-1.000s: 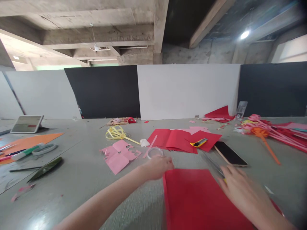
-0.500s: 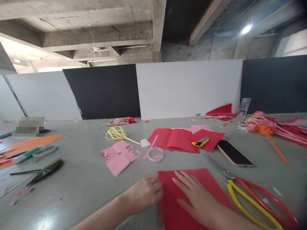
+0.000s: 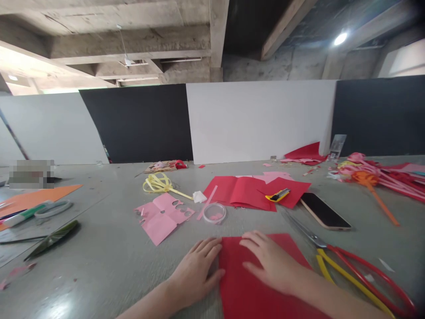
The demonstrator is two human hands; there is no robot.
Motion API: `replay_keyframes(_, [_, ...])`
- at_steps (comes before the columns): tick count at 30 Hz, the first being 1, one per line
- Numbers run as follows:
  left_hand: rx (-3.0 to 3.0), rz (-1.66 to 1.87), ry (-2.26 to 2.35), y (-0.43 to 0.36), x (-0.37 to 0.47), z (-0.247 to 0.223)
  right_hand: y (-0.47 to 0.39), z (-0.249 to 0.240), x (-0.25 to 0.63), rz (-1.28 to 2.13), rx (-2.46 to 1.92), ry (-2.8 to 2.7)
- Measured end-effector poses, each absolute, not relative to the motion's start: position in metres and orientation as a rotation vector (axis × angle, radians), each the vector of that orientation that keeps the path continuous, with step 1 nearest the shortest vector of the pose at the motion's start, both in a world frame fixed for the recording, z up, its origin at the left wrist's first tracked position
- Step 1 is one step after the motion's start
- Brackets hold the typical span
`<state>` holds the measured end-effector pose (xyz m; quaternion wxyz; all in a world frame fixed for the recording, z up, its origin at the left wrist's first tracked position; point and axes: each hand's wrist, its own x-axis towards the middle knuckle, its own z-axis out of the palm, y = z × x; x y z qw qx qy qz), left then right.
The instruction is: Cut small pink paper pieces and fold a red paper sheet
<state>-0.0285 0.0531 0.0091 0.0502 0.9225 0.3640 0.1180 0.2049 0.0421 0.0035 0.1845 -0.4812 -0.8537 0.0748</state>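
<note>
A red sheet of paper point(image 3: 244, 283) lies on the grey table at the front, its lower part running out of view. My left hand point(image 3: 201, 268) rests along its left edge, fingers stretched out and thumb apart, the fingertips touching the edge. Flat on the upper half of the sheet lies my right hand point(image 3: 267, 259), its fingers spread. Neither hand holds anything. Just right of my right forearm are large scissors point(image 3: 320, 243) with one red and one yellow handle; the forearm covers part of the yellow one.
Beyond the sheet lie a tape roll point(image 3: 214, 213), cut pink paper point(image 3: 163, 219), a yellow ribbon point(image 3: 157, 182), folded red paper point(image 3: 234, 190), a yellow utility knife point(image 3: 278, 195) and a phone point(image 3: 325, 212). Pens point(image 3: 26, 215) and a green leaf-shaped piece point(image 3: 55, 239) are at left.
My left hand has gone from curled fingers at the sheet's edge to stretched-out fingers lying along it. My right hand stays on the sheet, its fingers slightly less spread. The view shifts slightly.
</note>
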Motion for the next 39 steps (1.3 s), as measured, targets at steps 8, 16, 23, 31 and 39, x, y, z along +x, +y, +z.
replay_keyframes(8, [2.736, 0.287, 1.162, 0.052, -0.03, 0.005, 0.074, 0.008, 0.206, 0.062, -1.633, -2.29])
replay_keyframes(16, [2.726, 0.324, 1.152, 0.05, -0.028, 0.008, 0.083, 0.021, 0.242, 0.263, -1.766, -2.296])
replay_keyframes(23, [2.702, 0.329, 1.12, 0.049, -0.029, 0.012, 0.092, 0.038, 0.29, 0.827, -1.711, -2.14])
replay_keyframes(31, [2.67, 0.307, 1.069, 0.051, -0.032, 0.012, 0.076, 0.0, 0.298, 0.77, -1.667, -1.493])
replay_keyframes(39, [2.568, 0.543, 1.256, 0.05, -0.033, 0.004, 0.058, -0.016, 0.286, 0.304, -1.782, -1.726])
